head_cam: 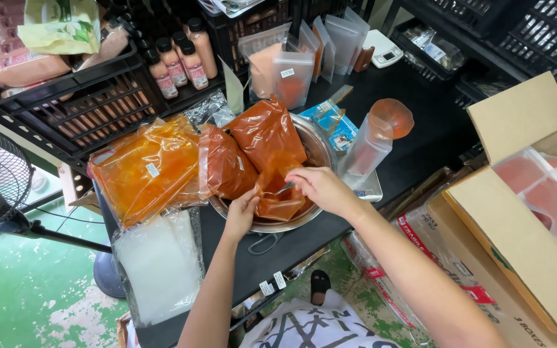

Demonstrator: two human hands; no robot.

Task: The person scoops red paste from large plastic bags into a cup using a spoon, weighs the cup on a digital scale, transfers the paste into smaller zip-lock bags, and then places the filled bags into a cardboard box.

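Observation:
A metal bowl [320, 149] stands on the black table [414, 138], holding big plastic bags of red-orange powder [267, 132]. My left hand [242, 212] grips the edge of a small clear pouch [280, 205] with orange powder in it, held over the bowl. My right hand [317, 187] holds a metal spoon [285, 188] whose tip points into the pouch's mouth. The spoon's bowl is hidden inside the pouch.
A large bag of orange powder [146, 169] and a stack of clear empty pouches [159, 264] lie to the left. Filled pouches [291, 77], bottles [178, 63], a scale [383, 48] and crates stand behind. A tilted plastic container [372, 143] and an open cardboard box [530, 212] sit right. Scissors [262, 243] lie by the bowl.

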